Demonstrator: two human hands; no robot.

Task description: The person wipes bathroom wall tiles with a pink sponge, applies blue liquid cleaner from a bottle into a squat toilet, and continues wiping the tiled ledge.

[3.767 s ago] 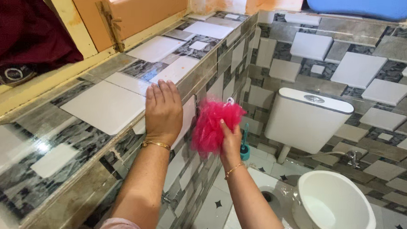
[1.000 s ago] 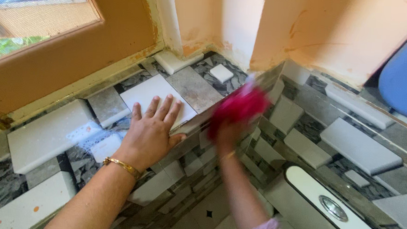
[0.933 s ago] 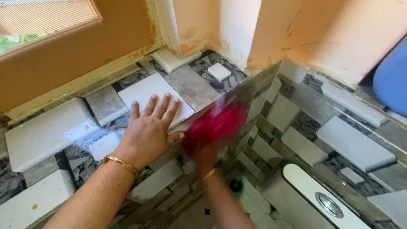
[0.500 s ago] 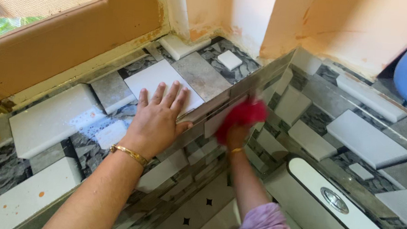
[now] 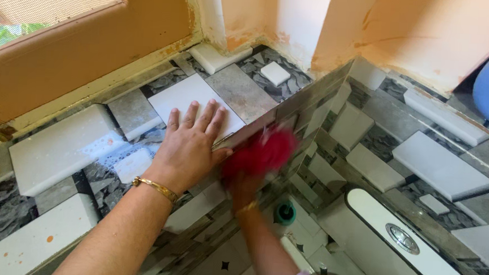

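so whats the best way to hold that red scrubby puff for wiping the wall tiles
Bunch the red mesh puff from its back, the side away from the tiles, fingers closing from below. It is soft, rounded and has no handle, so any gathered handful holds. The right hand grips it this way now, against the tiled wall, though blur hides the fingers. The left hand lies flat on the ledge.

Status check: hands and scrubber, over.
Left hand flat on tiled ledge. Right hand grips red mesh scrubber, pressed to ledge face. Nothing in the way.
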